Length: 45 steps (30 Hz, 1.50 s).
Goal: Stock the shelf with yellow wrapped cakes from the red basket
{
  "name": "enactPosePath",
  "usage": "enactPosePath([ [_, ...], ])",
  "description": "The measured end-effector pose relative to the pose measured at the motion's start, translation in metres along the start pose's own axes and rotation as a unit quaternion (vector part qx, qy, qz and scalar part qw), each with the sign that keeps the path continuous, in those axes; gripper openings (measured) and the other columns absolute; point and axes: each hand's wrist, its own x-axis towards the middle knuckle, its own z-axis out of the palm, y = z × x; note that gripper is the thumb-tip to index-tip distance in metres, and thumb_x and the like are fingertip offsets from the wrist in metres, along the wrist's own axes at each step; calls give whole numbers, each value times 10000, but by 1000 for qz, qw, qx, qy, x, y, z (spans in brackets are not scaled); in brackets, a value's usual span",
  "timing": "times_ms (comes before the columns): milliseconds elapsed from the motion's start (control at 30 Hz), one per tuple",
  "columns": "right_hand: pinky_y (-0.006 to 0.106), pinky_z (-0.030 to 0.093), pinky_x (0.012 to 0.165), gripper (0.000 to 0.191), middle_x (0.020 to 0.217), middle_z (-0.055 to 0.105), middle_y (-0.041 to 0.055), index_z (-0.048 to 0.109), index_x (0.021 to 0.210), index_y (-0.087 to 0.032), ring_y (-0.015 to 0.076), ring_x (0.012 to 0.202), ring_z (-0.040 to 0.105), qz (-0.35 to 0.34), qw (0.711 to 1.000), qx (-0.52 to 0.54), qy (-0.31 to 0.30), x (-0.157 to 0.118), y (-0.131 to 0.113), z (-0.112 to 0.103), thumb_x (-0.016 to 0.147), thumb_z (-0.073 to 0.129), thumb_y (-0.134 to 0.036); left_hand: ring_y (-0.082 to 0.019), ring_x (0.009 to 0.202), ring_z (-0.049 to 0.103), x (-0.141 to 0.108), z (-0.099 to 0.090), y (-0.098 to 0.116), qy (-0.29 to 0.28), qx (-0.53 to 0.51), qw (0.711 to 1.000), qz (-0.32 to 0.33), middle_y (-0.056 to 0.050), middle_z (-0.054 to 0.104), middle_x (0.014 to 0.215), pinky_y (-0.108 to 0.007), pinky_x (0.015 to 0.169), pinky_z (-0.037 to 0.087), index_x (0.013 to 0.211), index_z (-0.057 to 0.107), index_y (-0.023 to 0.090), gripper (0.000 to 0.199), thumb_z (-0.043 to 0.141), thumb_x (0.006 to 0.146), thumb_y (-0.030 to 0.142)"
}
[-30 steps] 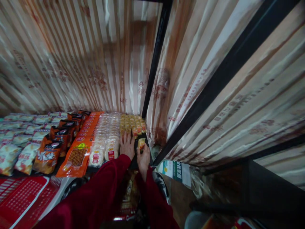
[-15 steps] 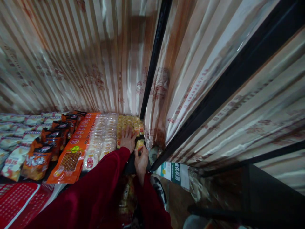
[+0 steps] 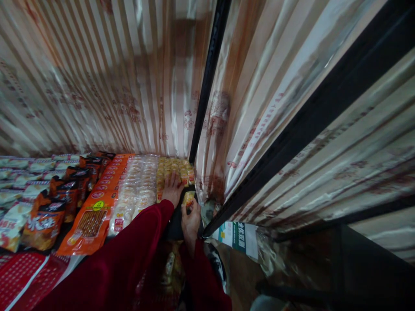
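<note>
- small yellow packet (image 3: 188,198), one: at the right-hand end of the shelf, in the right hand, just in front of the packed rows.
- red basket (image 3: 24,276), one: low at the left, below the shelf edge.
- black shelf (image 3: 175,225), bare patch: between the two wrists. risk: a packet let go near the front edge could slip off.
- right hand (image 3: 191,219), one: narrow, thumb and fingers pinching the packet. risk: the wrapper looks slick, so a loose pinch could drop it; a hard one could crush what is inside.
- orange bag (image 3: 94,216) and cracker packs (image 3: 142,196): left of the hands. risk: the left sleeve, reaching over the packs, could drag them crooked.
- left hand (image 3: 173,190), one: wide, fingers spread over the yellow rows. risk: uneven pressing could skew or topple them.
- yellow rows (image 3: 165,165), several: by the back sheeting.
- black post (image 3: 207,82), one: beside the rows. risk: a sideways shove could jam packets against it.
- pleated sheeting (image 3: 136,86): behind all.
</note>
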Motion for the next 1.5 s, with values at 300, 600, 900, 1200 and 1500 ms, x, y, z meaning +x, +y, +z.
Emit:
enactPosePath([
  [300, 385, 446, 900, 517, 1213, 546, 179, 394, 1318, -131, 251, 1058, 561, 9, 1000, 0, -2, 14, -12, 1, 858, 412, -365, -305, 1354, 287, -7, 9, -8, 32, 22, 998, 44, -151, 429, 1404, -541, 1113, 159, 1307, 490, 194, 469, 477, 839, 220],
  [600, 366, 429, 909, 437, 1212, 546, 174, 419, 1258, -122, 254, 1103, 536, -24, 998, -51, 3, 30, -16, 13, 858, 403, -298, -289, 1349, 295, -9, 3, -8, 26, 19, 999, 5, -171, 423, 1404, -519, 1127, 154, 1345, 415, 67, 547, 423, 815, 201],
  [900, 384, 416, 909, 428, 1151, 572, 176, 468, 1231, -99, 274, 1109, 514, -37, 996, -77, -4, 46, -9, 24, 839, 428, -266, -292, 1384, 210, -11, 8, -13, 15, 6, 1000, 11, -154, 384, 1437, -513, 1141, 100, 1352, 415, 62, 592, 451, 793, 251],
  [1200, 394, 410, 910, 352, 1078, 589, 135, 515, 1150, -140, 254, 1057, 518, -67, 996, -51, -5, 52, -7, 31, 810, 454, -212, -300, 1388, 190, -14, 18, -15, 30, -14, 999, 9, -157, 353, 1454, -513, 1144, 97, 1357, 405, 44, 612, 464, 793, 275],
  [1500, 383, 451, 888, 367, 1127, 602, 124, 548, 1165, -147, 227, 1043, 547, -91, 995, -9, -37, 55, 1, 34, 815, 458, -214, -308, 1394, 165, -15, 20, -15, 37, -20, 999, 6, -173, 340, 1457, -511, 1141, 97, 1343, 414, 39, 626, 482, 773, 288],
])
